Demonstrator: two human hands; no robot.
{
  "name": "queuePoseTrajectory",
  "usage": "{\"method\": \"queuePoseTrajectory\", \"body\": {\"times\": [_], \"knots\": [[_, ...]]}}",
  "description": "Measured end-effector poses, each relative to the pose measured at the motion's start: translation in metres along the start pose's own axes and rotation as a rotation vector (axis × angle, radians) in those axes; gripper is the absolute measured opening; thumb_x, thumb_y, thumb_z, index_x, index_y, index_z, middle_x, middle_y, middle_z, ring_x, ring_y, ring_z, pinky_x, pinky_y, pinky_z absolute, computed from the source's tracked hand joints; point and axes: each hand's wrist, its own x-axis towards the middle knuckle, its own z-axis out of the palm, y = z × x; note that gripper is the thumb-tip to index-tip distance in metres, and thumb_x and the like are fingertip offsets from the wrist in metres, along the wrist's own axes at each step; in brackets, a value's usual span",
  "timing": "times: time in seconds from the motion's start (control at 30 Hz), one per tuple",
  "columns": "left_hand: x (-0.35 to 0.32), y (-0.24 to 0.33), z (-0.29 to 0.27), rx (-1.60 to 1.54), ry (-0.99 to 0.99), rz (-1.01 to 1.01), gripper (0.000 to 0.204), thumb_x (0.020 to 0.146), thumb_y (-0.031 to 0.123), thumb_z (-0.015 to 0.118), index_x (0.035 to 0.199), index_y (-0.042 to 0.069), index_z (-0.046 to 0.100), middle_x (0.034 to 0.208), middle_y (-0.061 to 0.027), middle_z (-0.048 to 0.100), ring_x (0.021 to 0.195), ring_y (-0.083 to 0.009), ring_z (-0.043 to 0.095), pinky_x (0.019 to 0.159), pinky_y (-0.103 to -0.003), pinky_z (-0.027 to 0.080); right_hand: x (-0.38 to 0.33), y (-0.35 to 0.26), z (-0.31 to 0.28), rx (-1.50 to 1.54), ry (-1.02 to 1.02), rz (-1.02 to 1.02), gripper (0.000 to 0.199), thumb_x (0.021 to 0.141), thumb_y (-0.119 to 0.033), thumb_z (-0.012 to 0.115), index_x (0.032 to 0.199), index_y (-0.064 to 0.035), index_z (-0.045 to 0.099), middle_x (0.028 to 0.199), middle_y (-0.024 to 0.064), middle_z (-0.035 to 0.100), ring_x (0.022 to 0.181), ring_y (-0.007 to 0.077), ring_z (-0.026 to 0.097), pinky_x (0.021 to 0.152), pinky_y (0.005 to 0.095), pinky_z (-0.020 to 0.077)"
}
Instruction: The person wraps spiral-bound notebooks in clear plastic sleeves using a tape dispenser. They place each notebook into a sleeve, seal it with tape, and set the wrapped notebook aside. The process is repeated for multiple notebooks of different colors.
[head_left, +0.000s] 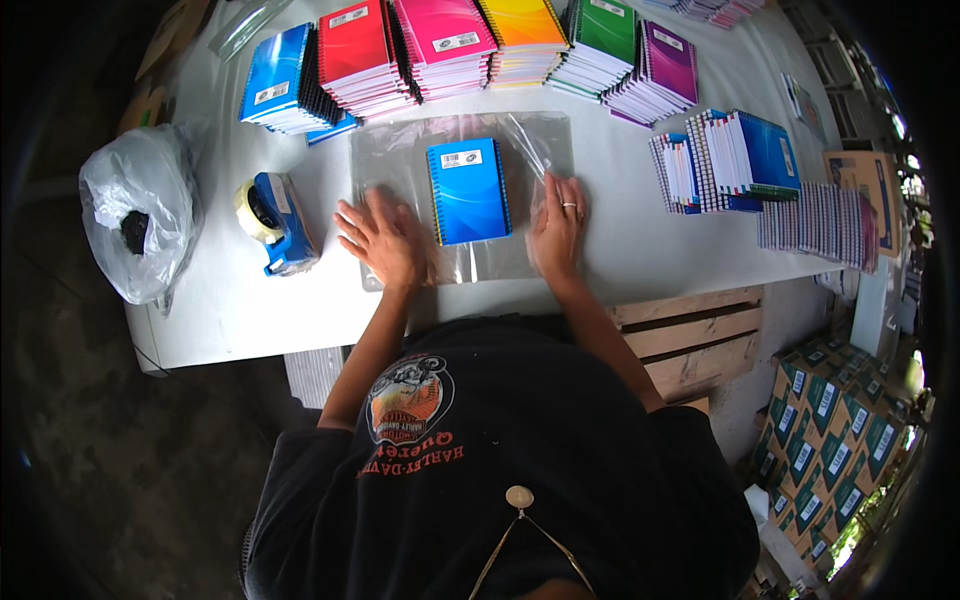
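A blue spiral notebook (468,200) with a white label lies flat on a sheet of clear plastic film (390,145), in front of me. My left hand (383,240) rests on the film's left part with its fingers spread, holding nothing, a little apart from the notebook. On the right part of the film lies my right hand (560,222), a ring on one finger, its fingers stretched out along the film. Creases in the film run up to those fingertips. Nothing shows gripped in either hand.
Stacked notebooks in several colours, such as the pink stack (445,40), line the table's (230,320) far side. More notebooks (745,160) stand at right. A blue tape dispenser (283,225) and a plastic-wrapped roll (140,215) are at left. Cartons (830,430) sit lower right.
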Motion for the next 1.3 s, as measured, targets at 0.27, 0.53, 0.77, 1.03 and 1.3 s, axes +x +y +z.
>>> {"method": "queuePoseTrajectory", "body": {"times": [0.27, 0.53, 0.77, 1.03, 1.3], "knots": [[0.0, 0.001, 0.005, 0.177, 0.024, 0.104, 0.049, 0.093, 0.04, 0.046, 0.14, 0.025, 0.043, 0.154, -0.0231, 0.01, 0.141, -0.0449, 0.0, 0.11, -0.06, 0.0, -0.002, 0.001, 0.0, 0.098, 0.018, -0.033, 0.05, 0.085, -0.002, 0.051, 0.135, -0.0093, 0.045, 0.126, 0.0132, 0.054, 0.12, 0.0315, 0.047, 0.104, 0.0454, 0.0319], [0.025, 0.01, -0.033, -0.499, -0.135, 0.098, 0.036, 0.084, 0.022, 0.066, 0.115, 0.008, 0.055, 0.129, -0.0202, 0.049, 0.115, -0.0363, 0.049, 0.091, -0.044, 0.04, 0.023, 0.007, -0.007, 0.248, -0.163, 0.276, 0.067, 0.079, -0.006, 0.066, 0.139, -0.0057, 0.035, 0.109, 0.0128, 0.059, 0.099, 0.026, 0.057, 0.086, 0.0377, 0.0447], [0.059, 0.005, -0.08, -0.901, -0.83, -0.342, 0.048, 0.081, 0.03, 0.074, 0.111, -0.004, 0.058, 0.08, -0.0065, 0.062, 0.061, -0.0089, 0.055, 0.054, -0.022, 0.041, 0.058, 0.024, -0.036, 0.617, -0.599, 0.488, 0.032, 0.08, -0.022, 0.072, 0.096, 0.0045, 0.064, 0.071, 0.0043, 0.061, 0.067, 0.0104, 0.054, 0.063, 0.026, 0.0445], [0.058, 0.014, -0.097, -0.965, -0.695, 0.164, 0.02, 0.082, 0.017, 0.073, 0.074, 0.006, 0.059, 0.097, -0.0079, 0.059, 0.084, -0.0135, 0.056, 0.078, -0.027, 0.043, 0.062, 0.0, -0.053, 0.789, -0.405, 0.169, 0.03, 0.084, -0.025, 0.069, 0.075, 0.0034, 0.061, 0.097, 0.014, 0.065, 0.085, 0.0162, 0.059, 0.075, 0.0294, 0.0455], [0.042, 0.057, -0.063, -0.783, -0.477, 0.523, 0.013, 0.079, 0.01, 0.069, 0.077, 0.009, 0.056, 0.148, -0.0206, 0.031, 0.142, -0.0372, 0.017, 0.112, -0.05, 0.014, 0.039, -0.056, 0.004, 1.122, -0.159, -0.048, 0.02, 0.089, -0.007, 0.057, 0.074, -0.002, 0.044, 0.148, 0.0231, 0.03, 0.142, 0.0324, 0.021, 0.111, 0.0404, 0.0198]]}}
